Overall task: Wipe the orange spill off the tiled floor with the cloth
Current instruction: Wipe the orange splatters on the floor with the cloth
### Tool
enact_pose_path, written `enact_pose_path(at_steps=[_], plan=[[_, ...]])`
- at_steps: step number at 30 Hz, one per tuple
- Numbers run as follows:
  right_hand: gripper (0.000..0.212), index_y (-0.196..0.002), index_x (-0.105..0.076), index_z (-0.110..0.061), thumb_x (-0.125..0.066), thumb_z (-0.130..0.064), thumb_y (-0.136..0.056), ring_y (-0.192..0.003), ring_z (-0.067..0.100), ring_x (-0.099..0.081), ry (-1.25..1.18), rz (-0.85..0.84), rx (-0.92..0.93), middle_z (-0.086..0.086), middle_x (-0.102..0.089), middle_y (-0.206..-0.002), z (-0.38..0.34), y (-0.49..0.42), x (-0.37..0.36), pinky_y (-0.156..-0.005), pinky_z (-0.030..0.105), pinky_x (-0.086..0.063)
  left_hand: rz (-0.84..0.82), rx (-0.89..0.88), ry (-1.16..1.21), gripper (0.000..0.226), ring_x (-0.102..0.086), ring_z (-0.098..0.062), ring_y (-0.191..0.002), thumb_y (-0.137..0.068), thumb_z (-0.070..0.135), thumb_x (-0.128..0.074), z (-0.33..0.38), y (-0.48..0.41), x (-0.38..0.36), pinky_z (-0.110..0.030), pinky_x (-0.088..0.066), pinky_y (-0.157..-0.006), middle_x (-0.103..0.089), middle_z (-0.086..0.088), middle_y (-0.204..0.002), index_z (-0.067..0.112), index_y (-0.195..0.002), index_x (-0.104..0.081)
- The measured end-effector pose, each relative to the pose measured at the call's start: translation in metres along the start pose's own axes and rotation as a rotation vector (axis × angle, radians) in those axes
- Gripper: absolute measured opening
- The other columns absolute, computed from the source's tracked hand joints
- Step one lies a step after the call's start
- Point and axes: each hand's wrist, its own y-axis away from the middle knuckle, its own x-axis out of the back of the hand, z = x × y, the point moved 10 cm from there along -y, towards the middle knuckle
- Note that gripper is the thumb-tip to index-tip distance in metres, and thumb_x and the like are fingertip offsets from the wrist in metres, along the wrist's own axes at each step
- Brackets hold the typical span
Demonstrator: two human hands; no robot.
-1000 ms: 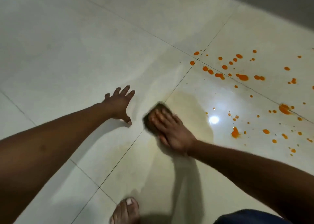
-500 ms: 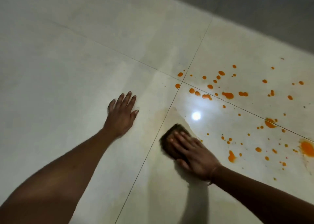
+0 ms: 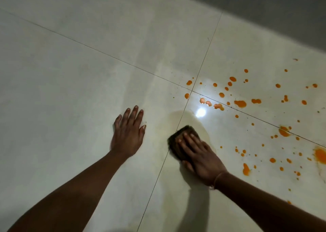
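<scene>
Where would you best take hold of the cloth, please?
Probably by its bare far edge, from above on the left: the cloth lies flat as a small wad, and the right hand presses flat over its near half.

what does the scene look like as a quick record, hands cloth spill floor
left hand: flat on the tiled floor, fingers spread, holds nothing
right hand: fingers laid flat on the cloth, pressing it to the floor
cloth: dark, bunched under the right hand
orange spill: many drops and blobs to the right of the cloth
smear: pale yellowish wet film around the cloth
task state: most of the spill not yet wiped
</scene>
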Motion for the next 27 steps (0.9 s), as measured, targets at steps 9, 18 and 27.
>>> enact_pose_path(at_steps=[9,18,27], plan=[[0.067,-0.155,-0.022,-0.025,-0.033,-0.045,-0.092,-0.150,0.023,-0.012,-0.018,0.139,0.093,0.006,-0.020,-0.162,-0.060,-0.066,-0.007,-0.117,0.041,-0.009,0.060,-0.017,0.150,0.051,-0.031,-0.023,-0.141,-0.097,0.035,-0.027,-0.006,-0.003,0.009,-0.041,-0.022,-0.110,-0.035,0.000,-0.155,0.020,-0.143,-0.042],[0.072,-0.156,-0.015,-0.026,-0.021,-0.050,-0.089,-0.151,0.022,0.000,-0.124,0.236,-0.240,0.004,-0.008,-0.164,0.050,-0.100,0.037,-0.120,0.042,-0.007,0.081,-0.086,0.176,0.056,-0.023,-0.027,-0.146,-0.097,0.042,-0.027,0.038,-0.096,0.032,-0.047,-0.013,-0.115,-0.028,-0.004,-0.158,0.015,-0.145,-0.041],[0.071,-0.155,-0.020,-0.025,-0.023,-0.049,-0.089,-0.150,0.024,-0.008,-0.091,0.279,-0.249,0.006,-0.015,-0.163,0.129,-0.129,0.067,-0.115,0.048,-0.021,0.062,0.023,0.008,0.056,-0.026,-0.028,-0.145,-0.099,0.044,-0.023,0.035,-0.113,0.002,-0.050,-0.021,-0.114,-0.026,-0.004,-0.159,0.018,-0.149,-0.032]])
